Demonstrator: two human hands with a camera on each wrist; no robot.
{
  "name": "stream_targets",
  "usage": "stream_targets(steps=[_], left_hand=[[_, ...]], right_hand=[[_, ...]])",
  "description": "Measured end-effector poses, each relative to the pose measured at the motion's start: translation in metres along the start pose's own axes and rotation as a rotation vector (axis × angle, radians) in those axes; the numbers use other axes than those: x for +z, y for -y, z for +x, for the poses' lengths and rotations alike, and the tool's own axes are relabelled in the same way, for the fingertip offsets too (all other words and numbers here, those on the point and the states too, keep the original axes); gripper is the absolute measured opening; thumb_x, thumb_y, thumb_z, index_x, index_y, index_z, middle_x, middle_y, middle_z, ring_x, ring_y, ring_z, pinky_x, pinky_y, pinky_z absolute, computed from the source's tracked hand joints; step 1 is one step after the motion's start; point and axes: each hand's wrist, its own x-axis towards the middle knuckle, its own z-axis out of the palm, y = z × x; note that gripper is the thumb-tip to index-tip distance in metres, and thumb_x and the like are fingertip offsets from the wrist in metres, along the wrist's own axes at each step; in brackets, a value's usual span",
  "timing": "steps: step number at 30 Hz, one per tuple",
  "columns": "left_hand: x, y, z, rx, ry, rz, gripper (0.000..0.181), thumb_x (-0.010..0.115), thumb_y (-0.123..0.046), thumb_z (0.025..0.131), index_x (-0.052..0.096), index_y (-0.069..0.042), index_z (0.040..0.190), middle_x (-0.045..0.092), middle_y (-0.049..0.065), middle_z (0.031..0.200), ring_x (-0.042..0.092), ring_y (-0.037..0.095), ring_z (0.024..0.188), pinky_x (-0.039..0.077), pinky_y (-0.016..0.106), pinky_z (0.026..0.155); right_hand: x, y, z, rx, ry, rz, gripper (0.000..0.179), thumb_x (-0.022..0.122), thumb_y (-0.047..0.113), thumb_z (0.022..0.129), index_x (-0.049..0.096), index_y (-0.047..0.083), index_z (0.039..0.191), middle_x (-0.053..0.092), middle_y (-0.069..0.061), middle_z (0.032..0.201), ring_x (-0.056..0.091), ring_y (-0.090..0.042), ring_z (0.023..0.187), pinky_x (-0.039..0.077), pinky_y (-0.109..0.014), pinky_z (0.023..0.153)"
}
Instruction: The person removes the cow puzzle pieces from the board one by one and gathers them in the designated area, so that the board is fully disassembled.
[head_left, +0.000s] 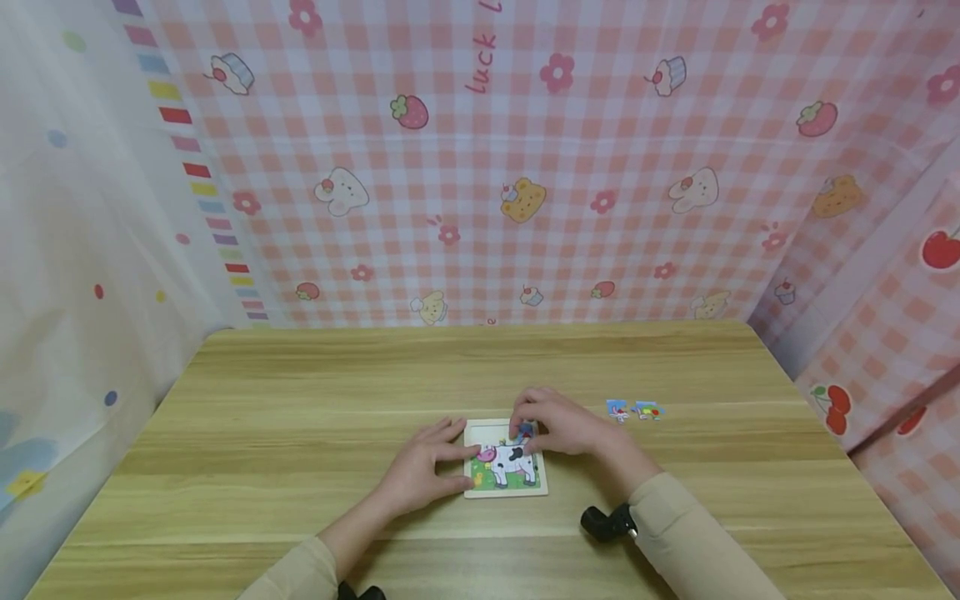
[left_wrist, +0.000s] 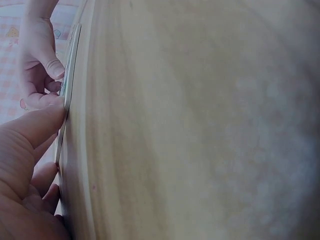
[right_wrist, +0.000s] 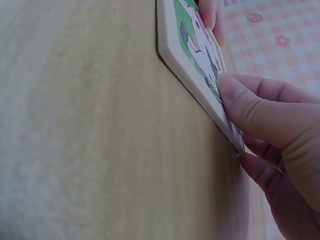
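A square puzzle board (head_left: pixel 506 493) with a pale raised rim lies on the table, showing a black-and-white cow with a pink muzzle on green grass. Along its left edge rests my left hand (head_left: pixel 422 467), thumb and forefinger extended onto the rim. My right hand (head_left: pixel 562 422) is over the upper right of the board, pinching a blue-and-red puzzle piece (head_left: pixel 527 432) between thumb and fingers. That piece is partly hidden by the fingers. A bare white patch shows at the board's upper left. In the right wrist view, the right thumb (right_wrist: pixel 245 102) touches the picture side.
Two loose puzzle pieces lie to the right of the board, one blue and white (head_left: pixel 617 410), the other with yellow and red (head_left: pixel 648 411). A wood-grain table (head_left: pixel 300 400) spreads around them. Behind it hangs a pink checked cloth (head_left: pixel 480 250).
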Motion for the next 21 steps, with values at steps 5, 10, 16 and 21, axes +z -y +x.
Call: stream_targets(steps=[5, 10, 16, 21], left_hand=[[0.0013, 0.002, 0.0004, 0.002, 0.0, 0.003, 0.045, 0.085, -0.023, 0.086, 0.075, -0.01, 0.127, 0.047, 0.02, 0.156, 0.037, 0.046, 0.147, 0.024, 0.067, 0.119], [0.0024, 0.003, 0.0008, 0.003, -0.002, 0.008, 0.045, 0.085, -0.024, 0.086, 0.075, -0.011, 0.127, 0.047, 0.019, 0.156, 0.037, 0.046, 0.147, 0.024, 0.066, 0.119], [0.0015, 0.0021, 0.0004, 0.003, -0.002, 0.007, 0.045, 0.085, -0.023, 0.086, 0.075, -0.01, 0.127, 0.047, 0.02, 0.156, 0.038, 0.046, 0.147, 0.024, 0.066, 0.119], [0.0011, 0.0012, 0.0005, -0.001, 0.001, -0.005, 0.044, 0.085, -0.023, 0.086, 0.075, -0.01, 0.127, 0.047, 0.02, 0.156, 0.037, 0.047, 0.147, 0.023, 0.066, 0.12]], right_hand=[[-0.0003, 0.0013, 0.0001, 0.005, 0.003, 0.01, 0.016, 0.081, 0.013, 0.09, 0.071, 0.02, 0.099, 0.06, 0.003, 0.115, 0.051, -0.019, 0.108, 0.045, -0.041, 0.096], [-0.0009, 0.0026, -0.0008, -0.001, -0.009, 0.025, 0.016, 0.081, 0.013, 0.089, 0.07, 0.019, 0.099, 0.061, 0.003, 0.114, 0.052, -0.019, 0.108, 0.045, -0.042, 0.096], [0.0041, -0.0021, -0.0026, 0.008, -0.047, 0.069, 0.019, 0.081, 0.012, 0.089, 0.07, 0.02, 0.103, 0.063, 0.004, 0.113, 0.053, -0.017, 0.106, 0.047, -0.039, 0.094], [0.0062, -0.0036, -0.0048, 0.022, -0.08, 0.107, 0.034, 0.081, 0.01, 0.089, 0.068, 0.011, 0.121, 0.063, 0.002, 0.109, 0.054, -0.015, 0.1, 0.049, -0.033, 0.088]])
